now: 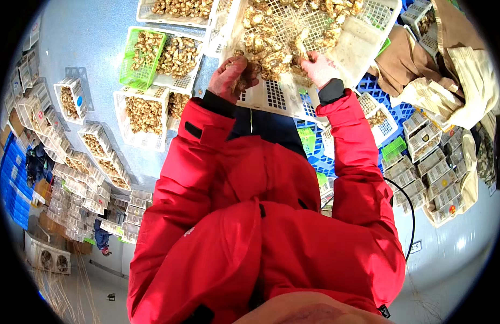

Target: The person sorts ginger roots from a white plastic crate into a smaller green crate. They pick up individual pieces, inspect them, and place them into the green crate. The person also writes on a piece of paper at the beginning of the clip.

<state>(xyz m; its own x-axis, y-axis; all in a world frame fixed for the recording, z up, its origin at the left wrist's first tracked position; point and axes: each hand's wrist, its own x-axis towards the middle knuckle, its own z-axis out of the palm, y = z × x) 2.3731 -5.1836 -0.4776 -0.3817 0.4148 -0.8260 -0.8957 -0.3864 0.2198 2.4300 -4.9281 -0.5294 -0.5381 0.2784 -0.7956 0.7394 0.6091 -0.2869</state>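
Note:
My left hand (pixel 229 77) is curled around a few brown, knobbly pieces of produce, apparently mushrooms, at the near left of a white plastic crate (pixel 270 95). Across from it, my right hand (pixel 319 68) pinches a pale, long-stemmed mushroom (pixel 301 42) between thumb and fingers. Between the two hands lies a pile of brown-and-cream mushrooms (pixel 270 52), heaped over the crate's lattice floor. More of them lie along its far side. My fingers partly hide the pieces in both hands.
Left of me, a green basket (pixel 142 60) and a white crate (pixel 140 115) of mushrooms rest on the blue-grey floor. Blue plastic pallets (pixel 396 117), brown cloth (pixel 408 60) and stacked crates (pixel 436 170) stand to the right. Another person (pixel 102 237) is farther off at left.

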